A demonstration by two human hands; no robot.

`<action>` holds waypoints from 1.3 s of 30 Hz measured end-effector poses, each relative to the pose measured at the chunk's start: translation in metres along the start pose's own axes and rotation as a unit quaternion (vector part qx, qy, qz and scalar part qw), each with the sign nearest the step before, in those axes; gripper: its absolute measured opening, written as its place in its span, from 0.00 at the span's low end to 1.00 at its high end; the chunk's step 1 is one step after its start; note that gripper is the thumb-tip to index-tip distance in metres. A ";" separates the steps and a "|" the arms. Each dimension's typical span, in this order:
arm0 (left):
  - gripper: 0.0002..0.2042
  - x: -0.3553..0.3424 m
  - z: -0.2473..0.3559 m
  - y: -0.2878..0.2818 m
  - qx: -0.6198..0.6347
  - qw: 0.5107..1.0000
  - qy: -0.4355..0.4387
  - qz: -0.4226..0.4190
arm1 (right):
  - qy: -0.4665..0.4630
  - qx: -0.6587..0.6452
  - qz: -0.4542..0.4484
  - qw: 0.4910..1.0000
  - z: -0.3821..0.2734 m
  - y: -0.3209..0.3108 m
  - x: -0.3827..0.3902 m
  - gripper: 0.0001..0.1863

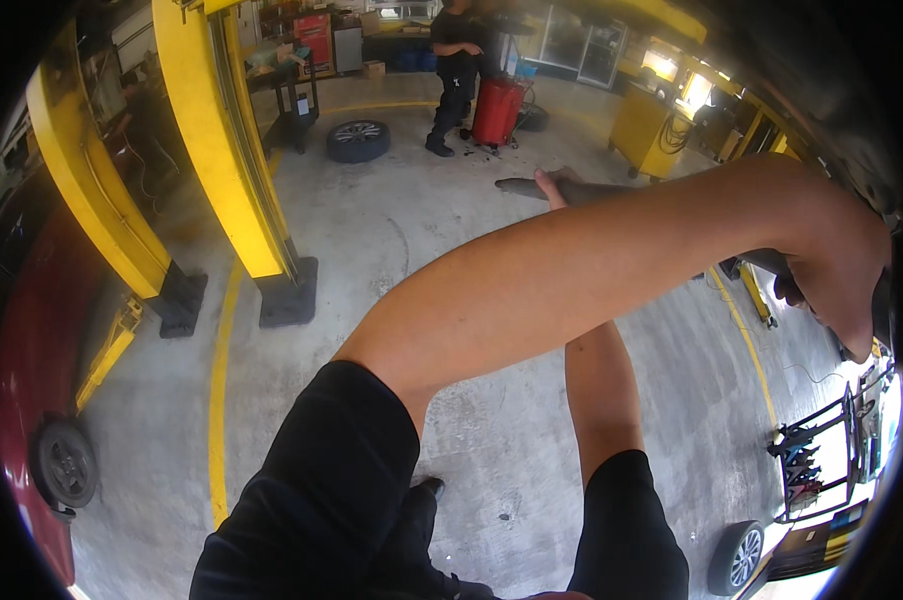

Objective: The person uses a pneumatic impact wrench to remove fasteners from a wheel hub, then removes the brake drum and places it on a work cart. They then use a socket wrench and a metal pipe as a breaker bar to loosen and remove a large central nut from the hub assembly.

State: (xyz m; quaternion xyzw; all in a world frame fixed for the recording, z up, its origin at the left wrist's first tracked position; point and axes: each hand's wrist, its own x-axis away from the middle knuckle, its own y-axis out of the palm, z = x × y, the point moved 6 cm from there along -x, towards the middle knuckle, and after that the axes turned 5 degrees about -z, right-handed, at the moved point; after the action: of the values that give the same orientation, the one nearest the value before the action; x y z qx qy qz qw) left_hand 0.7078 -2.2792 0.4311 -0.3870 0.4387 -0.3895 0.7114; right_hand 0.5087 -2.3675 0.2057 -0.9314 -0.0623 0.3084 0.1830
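Observation:
My left arm reaches across from the lower left to the right edge. My left hand (844, 275) bends downward there, beside the dark underside of a raised vehicle (852, 125); its fingers cannot be made out. Behind that arm, my right forearm rises from the lower right. My right hand (555, 188) shows past it, thumb up, closed around a long dark grey part (607, 192). The part's narrow end points left over the floor, and its other end runs behind my left arm toward the vehicle. What kind of part it is I cannot tell.
Yellow lift posts (217, 140) stand at left, near a dark red car (37, 330). A person in dark clothes (456, 75) stands by a red wheeled drum (498, 112). Wheels lie at the back (359, 141) and lower right (737, 558). A yellow cabinet (652, 128) stands far right.

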 end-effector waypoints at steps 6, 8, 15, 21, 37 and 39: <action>0.26 0.008 -0.007 0.003 -0.050 0.993 -0.077 0.080 | -0.007 -0.028 0.027 0.999 0.016 0.010 0.003 0.20; 0.28 0.005 -0.013 0.006 -0.081 0.985 -0.061 0.141 | -0.023 -0.056 0.053 0.997 0.025 0.006 0.004 0.21; 0.17 0.044 0.027 0.016 -0.026 0.946 -0.123 0.297 | -0.087 -0.170 0.147 0.970 0.045 -0.009 -0.002 0.24; 0.14 0.062 -0.069 0.059 0.124 0.882 0.044 0.452 | -0.142 -0.221 0.158 0.952 0.063 -0.002 -0.022 0.27; 0.33 0.082 0.008 0.028 -0.193 0.811 0.138 0.536 | -0.072 -0.210 0.173 0.959 0.087 0.019 -0.030 0.21; 0.29 0.056 0.113 0.008 -0.279 0.772 0.253 0.512 | -0.026 -0.202 0.114 0.972 0.105 0.009 -0.039 0.22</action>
State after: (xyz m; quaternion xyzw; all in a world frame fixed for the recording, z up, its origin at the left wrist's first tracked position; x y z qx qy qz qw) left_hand 0.8314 -2.3022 0.4422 -0.1739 0.8252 0.0879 0.5302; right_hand 0.4148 -2.3528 0.1463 -0.9418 -0.0213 0.3321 -0.0472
